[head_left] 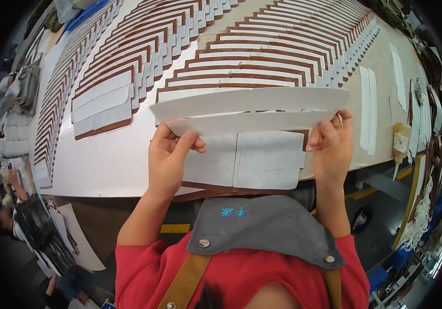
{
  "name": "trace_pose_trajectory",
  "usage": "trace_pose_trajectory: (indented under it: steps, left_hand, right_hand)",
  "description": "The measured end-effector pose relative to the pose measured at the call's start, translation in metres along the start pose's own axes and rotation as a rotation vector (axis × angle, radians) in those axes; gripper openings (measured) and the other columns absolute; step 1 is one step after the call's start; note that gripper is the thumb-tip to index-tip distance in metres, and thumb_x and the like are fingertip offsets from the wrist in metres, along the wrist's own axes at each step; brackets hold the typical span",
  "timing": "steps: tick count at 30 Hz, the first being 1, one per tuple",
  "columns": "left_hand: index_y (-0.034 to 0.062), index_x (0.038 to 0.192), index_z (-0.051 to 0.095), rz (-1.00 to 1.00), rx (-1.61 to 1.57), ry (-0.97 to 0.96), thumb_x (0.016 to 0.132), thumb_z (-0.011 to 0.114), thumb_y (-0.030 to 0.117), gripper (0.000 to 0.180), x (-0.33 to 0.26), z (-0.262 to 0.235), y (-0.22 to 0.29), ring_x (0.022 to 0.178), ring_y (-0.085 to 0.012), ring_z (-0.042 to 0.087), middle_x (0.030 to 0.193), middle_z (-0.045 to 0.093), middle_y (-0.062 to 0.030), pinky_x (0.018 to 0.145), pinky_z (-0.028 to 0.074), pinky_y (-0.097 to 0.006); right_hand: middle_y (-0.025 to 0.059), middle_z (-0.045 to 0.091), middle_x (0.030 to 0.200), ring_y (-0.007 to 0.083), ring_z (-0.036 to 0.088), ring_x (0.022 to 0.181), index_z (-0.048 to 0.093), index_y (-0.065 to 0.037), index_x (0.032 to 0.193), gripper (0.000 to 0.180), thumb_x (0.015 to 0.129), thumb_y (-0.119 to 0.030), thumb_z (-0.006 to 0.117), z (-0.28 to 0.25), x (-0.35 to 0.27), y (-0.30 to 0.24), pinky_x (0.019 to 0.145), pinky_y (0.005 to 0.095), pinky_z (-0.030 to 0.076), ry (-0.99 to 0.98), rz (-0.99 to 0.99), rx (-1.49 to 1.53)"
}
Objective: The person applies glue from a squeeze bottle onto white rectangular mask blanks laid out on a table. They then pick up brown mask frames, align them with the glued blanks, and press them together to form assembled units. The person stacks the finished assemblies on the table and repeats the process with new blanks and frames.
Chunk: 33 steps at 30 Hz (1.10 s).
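A long white strip, apparently thin card or paper with a narrow slit along its length, is held up level above the table's near edge. My left hand pinches its lower left edge between thumb and fingers. At the other end, my right hand grips the lower right corner with its fingers curled. Just beneath lies a white-faced panel with brown edges, split by a vertical seam; the strip and my hands hide part of it. Beyond are overlapping rows of similar brown-and-white panels.
More overlapped panels fan out at left. Two white strips lie on the table at right, near a squeeze bottle with a nozzle. At lower left, a person's arm shows beside dark stacked strips.
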<state>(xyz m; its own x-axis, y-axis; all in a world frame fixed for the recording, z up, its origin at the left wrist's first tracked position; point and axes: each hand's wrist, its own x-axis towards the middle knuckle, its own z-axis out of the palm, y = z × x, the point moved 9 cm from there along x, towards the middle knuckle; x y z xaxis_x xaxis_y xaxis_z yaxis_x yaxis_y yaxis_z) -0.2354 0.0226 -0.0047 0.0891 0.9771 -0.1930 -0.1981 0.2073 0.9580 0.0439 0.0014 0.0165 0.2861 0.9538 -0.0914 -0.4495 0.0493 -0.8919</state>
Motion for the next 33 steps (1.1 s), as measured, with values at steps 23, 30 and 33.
trace_pose_trajectory:
  steps: [23, 30, 33]
  left_hand:
    - [0.0020, 0.110, 0.060, 0.195, 0.980, -0.091, 0.081, 0.059, -0.003, 0.029, -0.030, -0.005, 0.010, 0.063, -0.0123, 0.045, 0.074, 0.048, -0.0049, 0.057, 0.041, -0.023]
    - [0.0040, 0.112, 0.059, 0.227, 1.020, -0.123, 0.080, 0.060, -0.003, 0.033, -0.027, -0.003, 0.012, 0.055, -0.0163, 0.047, 0.069, 0.048, -0.0072, 0.051, 0.041, -0.027]
    - [0.0044, 0.114, 0.058, 0.214, 1.020, -0.128, 0.080, 0.060, -0.002, 0.035, -0.026, -0.003, 0.013, 0.054, -0.0177, 0.048, 0.069, 0.048, -0.0079, 0.051, 0.041, -0.029]
  right_hand:
    - [0.0013, 0.051, 0.075, 0.0061, 0.044, 0.057, 0.063, -0.005, 0.106, 0.028, 0.079, 0.005, 0.059, -0.015, -0.059, 0.016, 0.051, 0.0188, 0.037, -0.119, -0.017, -1.026]
    - [0.0026, 0.052, 0.074, 0.0074, 0.045, 0.056, 0.064, -0.005, 0.106, 0.030, 0.078, 0.004, 0.060, -0.011, -0.057, 0.015, 0.051, 0.0199, 0.039, -0.135, -0.013, -1.092]
    - [0.0023, 0.051, 0.072, 0.0075, 0.045, 0.055, 0.065, -0.005, 0.107, 0.031, 0.077, 0.005, 0.060, -0.012, -0.057, 0.015, 0.051, 0.0203, 0.038, -0.136, -0.003, -1.104]
